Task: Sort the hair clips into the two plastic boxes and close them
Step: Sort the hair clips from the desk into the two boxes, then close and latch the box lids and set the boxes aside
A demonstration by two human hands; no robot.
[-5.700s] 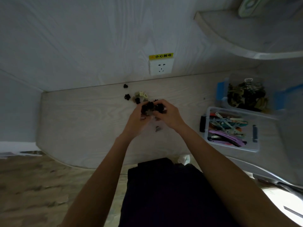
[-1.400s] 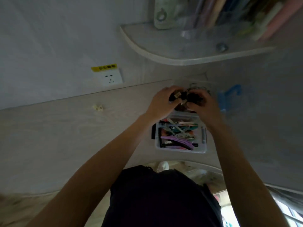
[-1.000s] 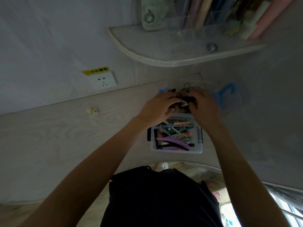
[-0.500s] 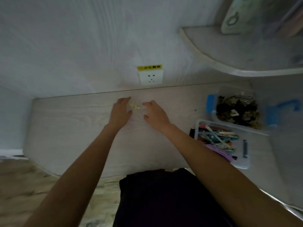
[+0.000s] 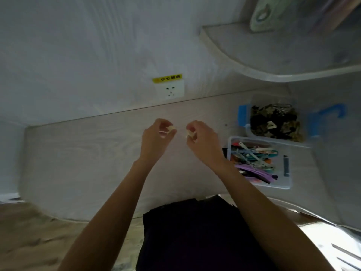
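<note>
Hands mid-desk: left hand [image 5: 156,137] and right hand [image 5: 201,137] each pinch a small cream clip. Claw-clip box [image 5: 273,122] sits open to the right, right hand nearer.

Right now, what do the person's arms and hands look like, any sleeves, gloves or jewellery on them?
Both arms are bare along all that shows, from the bottom edge of the picture to the wrists, with no sleeves in view. The left hand and the right hand are ungloved. No rings, watch or bracelet can be made out, though the light is dim. Dark clothing covers the lap below.
</note>
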